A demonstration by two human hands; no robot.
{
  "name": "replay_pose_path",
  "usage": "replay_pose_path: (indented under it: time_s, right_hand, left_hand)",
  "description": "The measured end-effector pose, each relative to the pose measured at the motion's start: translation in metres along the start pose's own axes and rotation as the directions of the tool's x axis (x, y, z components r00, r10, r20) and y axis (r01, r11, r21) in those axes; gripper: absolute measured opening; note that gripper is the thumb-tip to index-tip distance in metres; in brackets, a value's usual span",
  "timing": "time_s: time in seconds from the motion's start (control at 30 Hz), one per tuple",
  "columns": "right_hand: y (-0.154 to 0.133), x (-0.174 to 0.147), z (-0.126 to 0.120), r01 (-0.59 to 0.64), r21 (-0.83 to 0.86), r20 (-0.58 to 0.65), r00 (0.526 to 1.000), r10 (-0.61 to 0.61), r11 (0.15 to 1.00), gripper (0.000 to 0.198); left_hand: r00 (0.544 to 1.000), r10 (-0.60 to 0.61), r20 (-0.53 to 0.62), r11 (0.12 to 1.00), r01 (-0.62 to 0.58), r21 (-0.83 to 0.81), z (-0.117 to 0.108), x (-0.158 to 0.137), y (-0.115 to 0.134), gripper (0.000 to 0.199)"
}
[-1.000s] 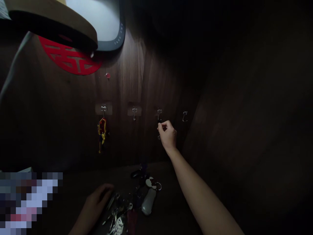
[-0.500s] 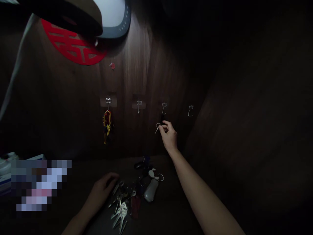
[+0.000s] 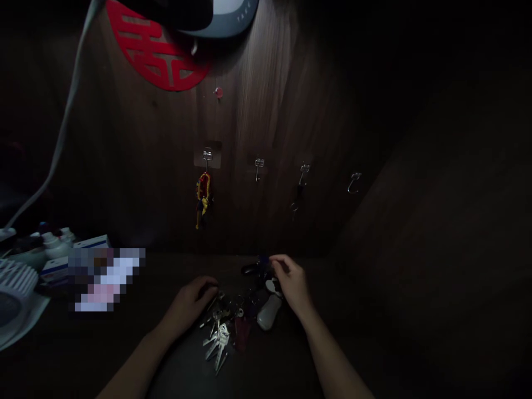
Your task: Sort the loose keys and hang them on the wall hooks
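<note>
We see the thumb and forefinger of the right hand [image 3: 293, 282] bent toward each other, a narrow gap between them, at the dark blue piece [image 3: 263, 260] near the back of the table [image 3: 266, 382]. We cannot tell whether they grip it or only touch it. The left hand [image 3: 191, 303] lies low over the table with its fingers curved and the thumb a little apart from the forefinger; its tips are just beside the nearest keys [image 3: 222, 335], and we cannot tell whether they touch.

Between the two hands we see the heap: the bright keys fanned toward the front, a dark red tag [image 3: 241, 331] beside them, a grey fob [image 3: 269, 313] lying aslant below the right hand, and a white disc [image 3: 271, 286] at its upper end. A black loop [image 3: 250, 270] lies just left of the blue piece.

Beyond the hands, four hooks [image 3: 259, 164] stand in a row on the wooden wall [image 3: 266, 116]. From the leftmost hangs a red and yellow cord [image 3: 203, 188]; from the third hangs a dark strap with a small ring [image 3: 294, 208].

Farther out, we see white bottles [image 3: 54, 245] at the left and, above, a pin [image 3: 218, 92] below a red cut-out [image 3: 166, 61].
</note>
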State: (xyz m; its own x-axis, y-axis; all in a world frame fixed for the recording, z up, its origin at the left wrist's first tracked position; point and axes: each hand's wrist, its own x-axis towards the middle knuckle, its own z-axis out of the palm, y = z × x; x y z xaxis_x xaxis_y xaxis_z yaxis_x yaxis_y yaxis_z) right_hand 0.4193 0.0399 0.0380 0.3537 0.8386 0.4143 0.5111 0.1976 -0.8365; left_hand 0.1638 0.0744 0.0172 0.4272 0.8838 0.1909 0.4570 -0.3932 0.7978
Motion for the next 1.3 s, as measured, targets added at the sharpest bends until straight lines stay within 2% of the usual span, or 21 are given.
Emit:
replay_pose_path:
  time_s: [0.17,0.37,0.6,0.7,0.8,0.9,1.0,1.1,1.17,1.3]
  right_hand:
    - [0.000,-0.025,0.016,0.037,-0.048,0.101,0.994,-0.032,0.998,0.020]
    - [-0.001,-0.028,0.023,0.166,-0.167,0.246,0.962,-0.122,0.972,0.020]
    - [-0.003,-0.027,0.024,0.220,-0.196,0.270,0.949,-0.163,0.956,0.021]
    - [-0.004,-0.029,0.025,0.233,-0.187,0.260,0.948,-0.181,0.954,0.021]
    - [-0.006,-0.031,0.029,0.252,-0.150,0.254,0.944,-0.209,0.956,0.021]
    - [-0.010,-0.034,0.034,0.259,-0.101,0.265,0.937,-0.225,0.961,0.021]
    - [-0.015,-0.038,0.037,0.259,-0.057,0.261,0.936,-0.236,0.964,0.023]
    - [-0.021,-0.041,0.039,0.311,-0.022,0.256,0.920,-0.296,0.950,0.030]
    - [-0.025,-0.042,0.040,0.366,-0.001,0.257,0.900,-0.353,0.931,0.033]
    - [-0.027,-0.043,0.045,0.448,0.025,0.221,0.869,-0.442,0.894,0.021]
  left_hand:
    - [0.999,0.018,0.036,0.995,-0.021,0.093,-0.001,-0.005,0.006,0.023]
    - [0.998,0.015,0.059,0.993,-0.022,0.115,-0.004,-0.008,0.008,0.021]
    - [0.999,0.022,0.032,0.993,-0.025,0.117,-0.004,-0.005,0.007,0.019]
    - [0.999,-0.029,-0.036,1.000,0.029,-0.003,-0.001,-0.003,0.009,0.019]
    - [0.988,-0.143,-0.060,0.971,0.128,-0.202,0.002,-0.002,0.015,0.022]
    - [0.973,-0.232,-0.019,0.884,0.202,-0.421,0.005,-0.002,0.021,0.027]
    - [0.961,-0.273,0.029,0.787,0.241,-0.568,0.009,-0.003,0.027,0.030]
    - [0.958,-0.283,0.055,0.729,0.252,-0.636,0.011,-0.003,0.029,0.030]
    - [0.961,-0.268,0.062,0.723,0.244,-0.646,0.012,-0.003,0.028,0.030]
    - [0.972,-0.218,0.084,0.737,0.220,-0.639,0.015,-0.002,0.026,0.029]
